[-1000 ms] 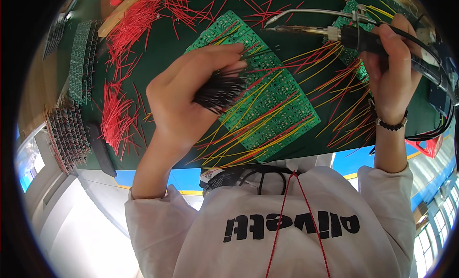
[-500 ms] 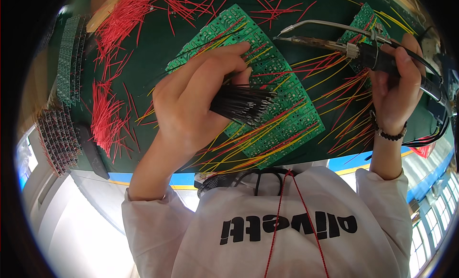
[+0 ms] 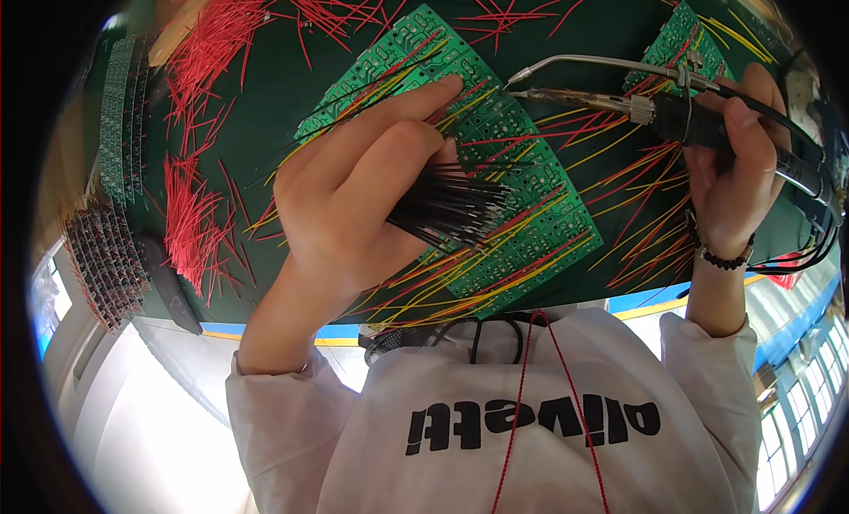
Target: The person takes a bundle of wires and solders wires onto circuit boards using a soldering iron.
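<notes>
A bundle of black wires (image 3: 455,205) with bare tips is held in my left hand (image 3: 349,182), its fingers closed round it. The hand rests over a green circuit board panel (image 3: 553,191), and its index finger reaches out across the board. Red and yellow wires (image 3: 495,249) lie attached along the board. My right hand (image 3: 734,160) grips a soldering iron (image 3: 676,116) with a thin metal tube (image 3: 601,61) clamped along it. The iron's tip points left, at the upper right edge of the board. Whether it touches a joint I cannot tell.
Loose red wires (image 3: 212,63) pile up at the far left, with another red bunch (image 3: 190,222) nearer. Stacked boards (image 3: 106,258) stand along the left edge beside a dark bar (image 3: 172,284). A second green board (image 3: 676,41) lies at the far right, near black cables (image 3: 818,240).
The soldering iron has shifted slightly left and down, its tip now at the board's edge. My left hand has moved a little left, still holding the black wires.
</notes>
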`<move>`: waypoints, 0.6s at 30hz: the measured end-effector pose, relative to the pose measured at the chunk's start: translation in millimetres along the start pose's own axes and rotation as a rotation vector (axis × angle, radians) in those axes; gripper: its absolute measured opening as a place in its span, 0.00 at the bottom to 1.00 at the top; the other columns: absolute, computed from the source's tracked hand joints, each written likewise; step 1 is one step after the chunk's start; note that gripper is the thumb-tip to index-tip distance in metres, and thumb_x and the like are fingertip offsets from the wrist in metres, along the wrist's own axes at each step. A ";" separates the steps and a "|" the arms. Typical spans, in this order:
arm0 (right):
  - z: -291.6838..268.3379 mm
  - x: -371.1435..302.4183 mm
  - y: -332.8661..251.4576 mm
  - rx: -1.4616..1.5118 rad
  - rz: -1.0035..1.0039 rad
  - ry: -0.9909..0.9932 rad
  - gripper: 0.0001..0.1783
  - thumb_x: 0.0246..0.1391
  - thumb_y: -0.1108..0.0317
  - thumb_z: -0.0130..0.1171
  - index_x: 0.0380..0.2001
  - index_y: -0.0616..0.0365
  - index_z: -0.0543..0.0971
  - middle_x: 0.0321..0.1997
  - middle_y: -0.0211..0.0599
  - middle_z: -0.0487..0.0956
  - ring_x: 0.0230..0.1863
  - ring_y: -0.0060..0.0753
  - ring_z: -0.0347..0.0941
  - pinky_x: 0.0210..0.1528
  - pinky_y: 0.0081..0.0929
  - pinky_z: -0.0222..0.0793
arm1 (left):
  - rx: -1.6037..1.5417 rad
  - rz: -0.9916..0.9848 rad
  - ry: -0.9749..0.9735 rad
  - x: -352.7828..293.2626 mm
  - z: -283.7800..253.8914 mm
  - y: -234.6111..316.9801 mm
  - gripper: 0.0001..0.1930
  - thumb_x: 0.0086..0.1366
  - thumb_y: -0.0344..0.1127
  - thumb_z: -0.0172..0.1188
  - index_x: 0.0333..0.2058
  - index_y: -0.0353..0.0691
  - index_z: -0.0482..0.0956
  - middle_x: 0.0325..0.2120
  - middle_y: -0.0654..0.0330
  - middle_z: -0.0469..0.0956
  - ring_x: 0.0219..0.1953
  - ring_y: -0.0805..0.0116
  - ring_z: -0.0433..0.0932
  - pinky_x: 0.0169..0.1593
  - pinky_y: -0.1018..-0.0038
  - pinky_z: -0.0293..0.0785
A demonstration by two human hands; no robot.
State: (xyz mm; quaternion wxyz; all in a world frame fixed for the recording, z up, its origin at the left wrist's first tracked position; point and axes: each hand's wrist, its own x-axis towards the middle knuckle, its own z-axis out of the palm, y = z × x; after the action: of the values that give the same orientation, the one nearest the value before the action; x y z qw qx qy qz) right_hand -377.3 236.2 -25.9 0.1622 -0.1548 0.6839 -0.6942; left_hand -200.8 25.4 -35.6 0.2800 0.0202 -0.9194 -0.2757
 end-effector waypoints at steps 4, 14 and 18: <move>7.5 -3.7 -0.6 -0.042 0.029 0.075 0.21 0.48 0.68 0.49 0.46 0.67 0.67 0.25 0.43 0.76 0.09 0.17 0.56 0.11 0.13 0.53 | 0.004 0.002 -0.018 -0.5 -1.0 0.2 0.09 0.36 0.24 0.61 0.19 0.39 0.71 0.31 0.58 0.79 0.18 0.69 0.74 0.20 0.79 0.69; 12.0 -2.7 -3.2 -0.073 0.033 0.031 0.22 0.47 0.68 0.50 0.46 0.67 0.66 0.23 0.42 0.75 0.09 0.18 0.57 0.11 0.14 0.52 | 0.015 0.006 0.035 -1.8 1.9 -0.7 0.09 0.36 0.25 0.61 0.19 0.39 0.71 0.30 0.59 0.80 0.19 0.67 0.74 0.21 0.78 0.70; 9.8 -2.1 -1.7 -0.094 0.026 0.005 0.21 0.47 0.67 0.50 0.44 0.68 0.66 0.22 0.42 0.74 0.09 0.17 0.56 0.10 0.13 0.51 | -0.033 -0.060 -0.070 2.6 -6.7 7.0 0.08 0.39 0.22 0.61 0.21 0.35 0.72 0.31 0.52 0.79 0.24 0.67 0.77 0.26 0.80 0.72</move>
State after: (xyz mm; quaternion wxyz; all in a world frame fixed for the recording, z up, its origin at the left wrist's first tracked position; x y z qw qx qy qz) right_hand -371.2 228.3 -23.9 0.1622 -0.1517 0.7183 -0.6594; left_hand -198.6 27.5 -26.0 0.2396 0.0334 -0.9228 -0.2998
